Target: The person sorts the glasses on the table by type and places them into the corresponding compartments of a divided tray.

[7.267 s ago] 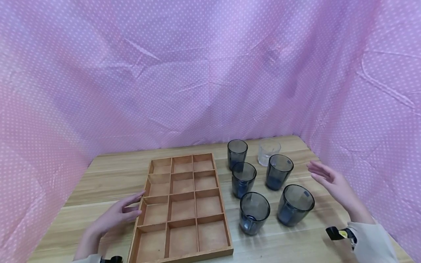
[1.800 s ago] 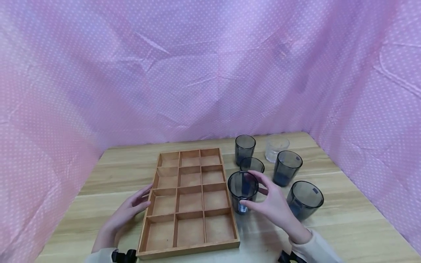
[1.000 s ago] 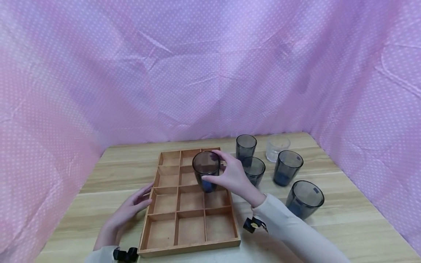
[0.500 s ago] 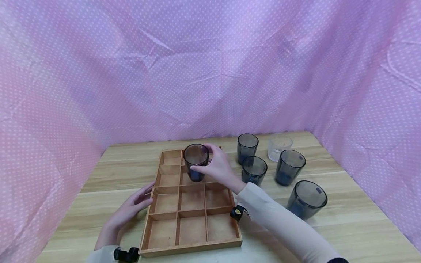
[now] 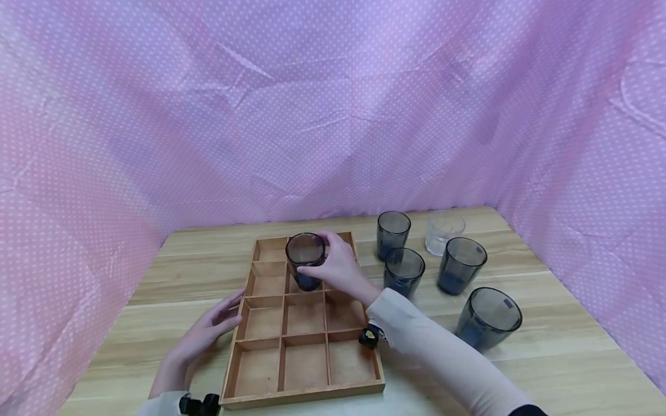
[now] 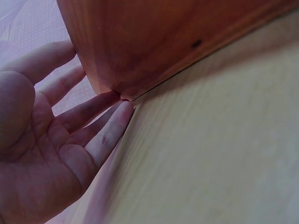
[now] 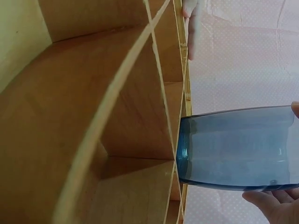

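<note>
My right hand [image 5: 340, 266] grips a smoky blue-grey drinking glass [image 5: 307, 251], thumb on the near side and fingers round the far side. The glass is upright over the middle column of a wooden compartment tray [image 5: 307, 396], at the second row from the back. In the right wrist view the base of the glass [image 7: 238, 149] overlaps the tray's divider edges, with the right hand's fingertips [image 7: 261, 199] at its upper part. My left hand [image 5: 205, 329] rests against the tray's left side, fingers extended; the left wrist view shows its fingertips [image 6: 122, 111] at a lower corner of the tray.
Right of the tray stand several more smoky glasses: one at the back [image 5: 393, 234], one before it [image 5: 404, 270], another further right [image 5: 462, 264] and one near the front [image 5: 489, 318]. A clear glass [image 5: 444, 234] stands at the back right. Pink dotted cloth [image 5: 333, 115] encloses the wooden table.
My right hand took the front-left glass, lifted it and carried it leftward over the tray. Over the last half second it shifted slightly left and down. The left hand stays against the tray.
</note>
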Available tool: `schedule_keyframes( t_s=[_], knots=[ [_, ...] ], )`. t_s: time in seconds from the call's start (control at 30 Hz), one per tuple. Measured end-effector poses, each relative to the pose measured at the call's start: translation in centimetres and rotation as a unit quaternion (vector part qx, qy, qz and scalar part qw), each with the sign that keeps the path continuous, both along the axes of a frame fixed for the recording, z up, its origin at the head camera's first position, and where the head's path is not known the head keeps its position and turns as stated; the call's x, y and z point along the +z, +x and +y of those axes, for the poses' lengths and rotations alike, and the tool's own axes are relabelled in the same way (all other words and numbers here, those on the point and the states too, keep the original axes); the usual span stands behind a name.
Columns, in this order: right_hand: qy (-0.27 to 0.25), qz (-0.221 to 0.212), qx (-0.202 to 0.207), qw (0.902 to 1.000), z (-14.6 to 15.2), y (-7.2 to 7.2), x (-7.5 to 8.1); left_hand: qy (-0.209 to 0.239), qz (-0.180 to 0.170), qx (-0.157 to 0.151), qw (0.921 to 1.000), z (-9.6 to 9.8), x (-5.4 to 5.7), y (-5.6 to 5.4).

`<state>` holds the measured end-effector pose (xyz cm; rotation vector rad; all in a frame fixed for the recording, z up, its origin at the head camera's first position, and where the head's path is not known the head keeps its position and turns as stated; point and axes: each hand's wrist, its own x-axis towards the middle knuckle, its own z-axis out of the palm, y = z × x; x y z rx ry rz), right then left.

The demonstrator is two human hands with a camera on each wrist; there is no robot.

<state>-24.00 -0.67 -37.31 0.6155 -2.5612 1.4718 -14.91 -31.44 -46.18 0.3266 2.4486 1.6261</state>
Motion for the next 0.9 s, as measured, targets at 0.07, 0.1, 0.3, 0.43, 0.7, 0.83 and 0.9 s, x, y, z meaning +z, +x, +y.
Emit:
schedule_keyframes(
  t_s=[0.07, 0.1, 0.3, 0.43, 0.7, 0.83, 0.9],
  knots=[
    [0.000, -0.004, 0.000, 1.0000, -0.01, 0.05, 0.05, -0.002, -0.001, 0.001, 1.0000, -0.03, 0.03, -0.01],
    [0.000, -0.006, 0.000, 1.0000, -0.02, 0.07, 0.08, -0.003, -0.002, 0.002, 1.0000, -0.04, 0.06, 0.00],
    [0.020, -0.027, 0.007, 0.9994, -0.20, 0.04, 0.04, -0.009, -0.008, 0.003, 0.9999, -0.09, 0.08, 0.02],
    [0.038, -0.044, 0.000, 0.9983, -0.36, -0.06, -0.05, -0.008, -0.008, 0.003, 0.9999, -0.03, 0.12, -0.04],
    [0.057, -0.070, -0.008, 0.9959, -0.54, -0.17, 0.18, -0.004, -0.008, 0.002, 1.0000, 0.03, 0.14, -0.11],
    [0.077, -0.074, -0.009, 0.9942, -0.71, -0.22, 0.23, -0.011, -0.010, 0.005, 0.9999, -0.07, 0.15, -0.02],
    [0.081, -0.071, -0.009, 0.9942, -0.80, -0.27, 0.17, -0.014, -0.010, 0.006, 0.9998, -0.12, 0.20, -0.03]
  ],
)
